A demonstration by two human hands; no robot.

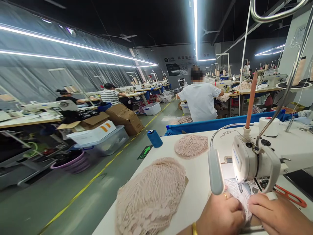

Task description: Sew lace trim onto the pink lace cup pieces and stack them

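Note:
My left hand (223, 213) and my right hand (274, 210) rest at the near edge of a white table (195, 182), under the head of a white sewing machine (256, 161). Both press on a pale lace piece (241, 197) lying between them below the needle area. The left hand's fingers are curled onto the lace, and it wears a ring and a gold bracelet. My right hand's fingers lie pressed together on the lace. A grey lamp arm (215, 169) hangs just above the left hand.
Two stacks of pink lace pieces (151, 195) (191, 146) and a blue thread spool (154, 138) lie on the table to the left. Orange scissors (290, 195) lie at right. A person in white sits ahead (200, 98); boxes, bins and other workers line the aisle left.

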